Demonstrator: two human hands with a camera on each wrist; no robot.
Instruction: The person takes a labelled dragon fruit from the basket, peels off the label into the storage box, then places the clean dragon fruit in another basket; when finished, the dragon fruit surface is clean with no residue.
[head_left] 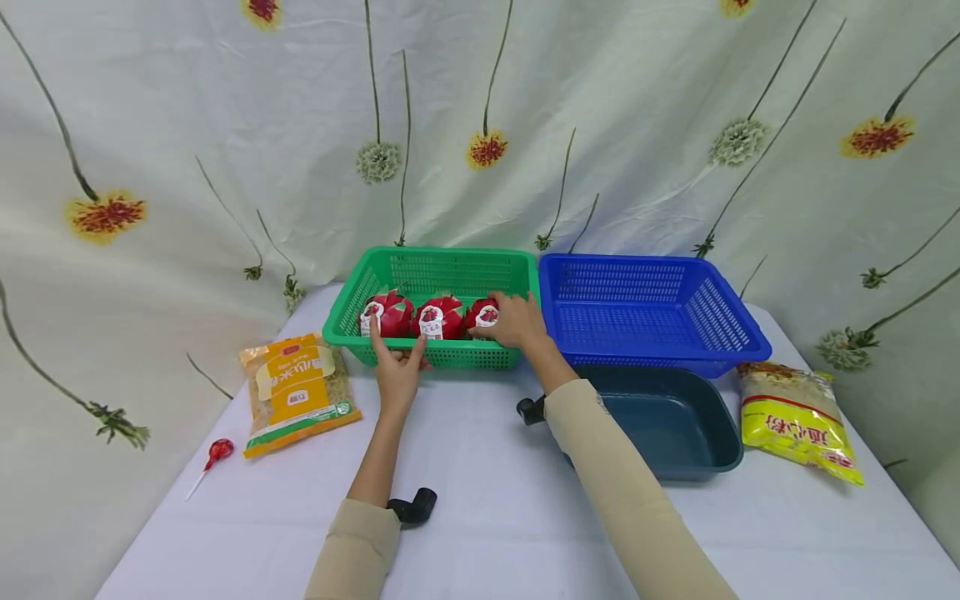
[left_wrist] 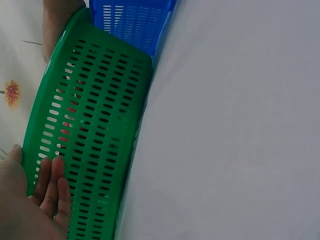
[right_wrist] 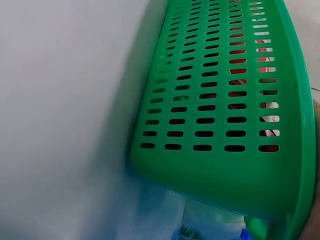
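Observation:
Three red dragon fruits with white labels lie in a row in the green basket [head_left: 450, 357]. My left hand [head_left: 396, 375] is at its front wall, with one finger reaching over the rim to the left dragon fruit [head_left: 395, 313]. In the left wrist view, other fingers [left_wrist: 52, 187] lie fairly straight against the outer wall. The middle dragon fruit [head_left: 448, 317] sits just right of that hand's thumb. My right hand [head_left: 517, 321] reaches over the rim, fingers curled around the right dragon fruit [head_left: 483, 312]. The right wrist view mostly shows the perforated wall, hiding the grip.
A blue basket [head_left: 626, 321] adjoins the green one on the right. In front of it is a dark teal tub [head_left: 667, 425], partly behind my right sleeve. A yellow bag [head_left: 798, 421] lies far right. An orange bag [head_left: 296, 392] and a red lollipop [head_left: 219, 451] lie left.

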